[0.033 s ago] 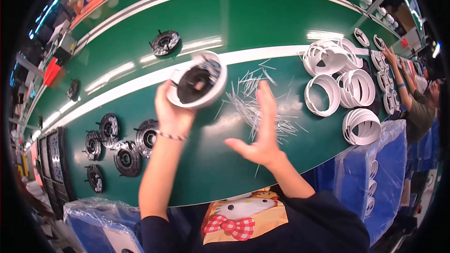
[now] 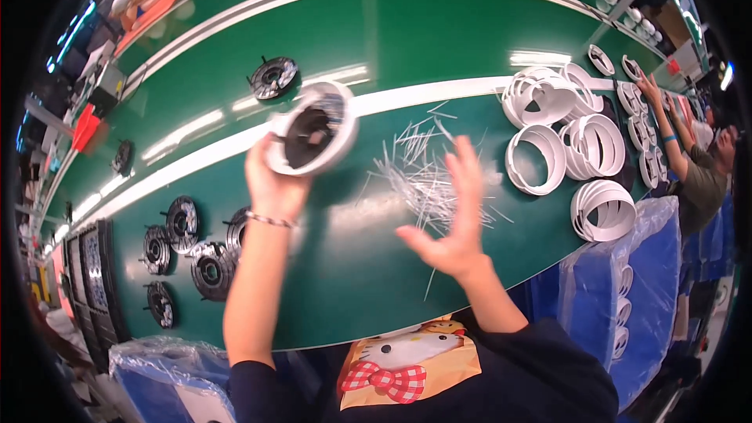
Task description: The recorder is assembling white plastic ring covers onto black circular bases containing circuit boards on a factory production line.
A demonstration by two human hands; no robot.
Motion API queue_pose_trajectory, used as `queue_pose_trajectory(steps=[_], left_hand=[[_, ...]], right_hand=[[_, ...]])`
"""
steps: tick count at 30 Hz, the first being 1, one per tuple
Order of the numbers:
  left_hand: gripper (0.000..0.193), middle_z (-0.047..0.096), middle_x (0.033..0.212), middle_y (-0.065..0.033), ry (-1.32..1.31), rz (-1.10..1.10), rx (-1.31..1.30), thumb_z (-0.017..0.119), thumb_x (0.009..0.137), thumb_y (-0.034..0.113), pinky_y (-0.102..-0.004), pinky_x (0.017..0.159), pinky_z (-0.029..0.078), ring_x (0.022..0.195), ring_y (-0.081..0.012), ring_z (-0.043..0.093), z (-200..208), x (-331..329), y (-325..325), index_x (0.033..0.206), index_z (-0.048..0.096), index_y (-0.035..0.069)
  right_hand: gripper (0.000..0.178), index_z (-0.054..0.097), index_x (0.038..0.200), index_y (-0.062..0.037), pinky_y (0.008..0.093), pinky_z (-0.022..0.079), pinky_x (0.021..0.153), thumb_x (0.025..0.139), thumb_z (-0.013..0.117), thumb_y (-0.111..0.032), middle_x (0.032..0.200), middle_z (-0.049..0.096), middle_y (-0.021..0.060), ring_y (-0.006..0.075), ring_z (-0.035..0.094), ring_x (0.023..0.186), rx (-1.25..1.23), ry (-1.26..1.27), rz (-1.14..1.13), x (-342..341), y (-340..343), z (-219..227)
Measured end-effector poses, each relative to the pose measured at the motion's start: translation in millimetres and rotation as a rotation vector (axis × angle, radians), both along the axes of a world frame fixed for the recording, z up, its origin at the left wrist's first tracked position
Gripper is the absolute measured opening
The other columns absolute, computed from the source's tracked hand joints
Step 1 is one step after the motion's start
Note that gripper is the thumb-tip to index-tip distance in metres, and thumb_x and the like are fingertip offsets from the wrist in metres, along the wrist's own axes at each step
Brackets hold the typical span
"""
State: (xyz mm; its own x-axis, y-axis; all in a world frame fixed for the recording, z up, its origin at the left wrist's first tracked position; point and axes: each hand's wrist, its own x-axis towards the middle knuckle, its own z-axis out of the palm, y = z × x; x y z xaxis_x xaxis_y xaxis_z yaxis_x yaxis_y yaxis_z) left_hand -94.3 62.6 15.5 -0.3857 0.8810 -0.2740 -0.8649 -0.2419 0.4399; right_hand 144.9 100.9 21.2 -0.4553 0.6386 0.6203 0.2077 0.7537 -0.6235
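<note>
My left hand [image 2: 274,186] grips a white round housing [image 2: 342,137] from below and the left, tilted and held above the green table. Inside the housing sits a black disc [image 2: 304,145] with some parts along its upper right side. My right hand [image 2: 457,239] is empty, thumb and fingers apart, raised over the right edge of a loose pile of thin clear strips [image 2: 419,184]. It does not touch the housing.
Several black round discs [image 2: 211,266] lie at the left, another black disc [image 2: 272,78] beyond the white line. Stacked white rings [image 2: 536,160] stand at the right. A black tray [image 2: 92,274] is at the far left; plastic-covered blue bins [image 2: 619,298] flank me. Another person's hand [image 2: 648,90] works at right.
My left hand has shifted left with the white housing. My right hand has moved slightly right, so the two are farther apart.
</note>
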Motion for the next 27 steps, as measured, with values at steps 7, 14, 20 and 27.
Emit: queue_pose_trajectory(steps=[7,14,20,27], left_hand=[[0.047,0.047,0.115,-0.0191,0.290,0.577,-0.340,0.031,0.084,0.032,-0.0492,0.092,0.036,0.106,-0.0341,0.046,-42,-189,13,0.114,0.041,-0.003],[0.045,0.052,0.105,-0.0148,0.712,0.653,-0.737,0.053,0.078,0.025,-0.0360,0.079,0.044,0.094,-0.0263,0.053,-90,-292,11,0.111,0.043,-0.004],[0.038,0.048,0.109,-0.0184,2.183,0.944,-0.386,0.053,0.069,0.006,-0.0373,0.089,0.034,0.103,-0.0319,0.046,-26,-170,68,0.105,0.049,-0.002],[0.056,0.054,0.101,-0.0220,1.782,0.138,-1.125,0.061,0.069,0.026,-0.0430,0.082,0.041,0.097,-0.0359,0.051,-52,-117,158,0.111,0.039,-0.002]], right_hand=[[0.038,0.054,0.097,-0.0036,0.0409,0.031,0.090,0.064,0.067,-0.015,0.109,0.052,0.0091,0.0320,0.042,0.105,0.154,-0.361,-0.646,137,58,-23],[0.017,0.060,0.079,-0.0070,0.0508,0.025,0.095,0.064,0.067,-0.011,0.085,0.060,0.0026,0.0258,0.049,0.099,0.144,-0.442,-0.547,131,73,-47],[0.007,0.059,0.069,-0.0039,0.0370,0.041,0.080,0.066,0.065,-0.007,0.067,0.060,0.0075,0.0226,0.057,0.065,0.099,-0.337,-0.551,119,71,-50],[0.009,0.055,0.065,0.0013,0.0262,0.040,0.050,0.068,0.063,0.000,0.061,0.056,0.0093,0.0188,0.053,0.052,0.135,-0.068,-0.573,87,53,0]])
